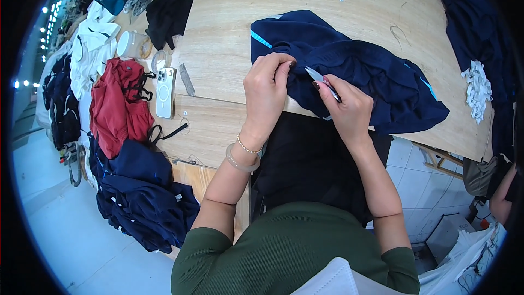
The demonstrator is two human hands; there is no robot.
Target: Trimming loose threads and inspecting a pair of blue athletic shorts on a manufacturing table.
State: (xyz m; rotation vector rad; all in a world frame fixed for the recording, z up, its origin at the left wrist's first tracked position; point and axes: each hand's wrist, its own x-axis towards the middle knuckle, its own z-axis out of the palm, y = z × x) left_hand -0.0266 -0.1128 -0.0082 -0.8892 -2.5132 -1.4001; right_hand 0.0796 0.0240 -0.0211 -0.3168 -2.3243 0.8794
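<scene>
Navy cloth (355,65) lies in soft, bulky folds on the pale, wood-grained desk (226,33). The left hand (266,84) pinches the cloth; the right hand (349,105) clamps slim, pointed metal snips (314,74).

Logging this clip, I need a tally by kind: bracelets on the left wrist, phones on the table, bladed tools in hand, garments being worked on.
Bracelets: 2
Phone: 1
Bladed tool: 1
Navy garment under the hands: 1
Total: 5
</scene>
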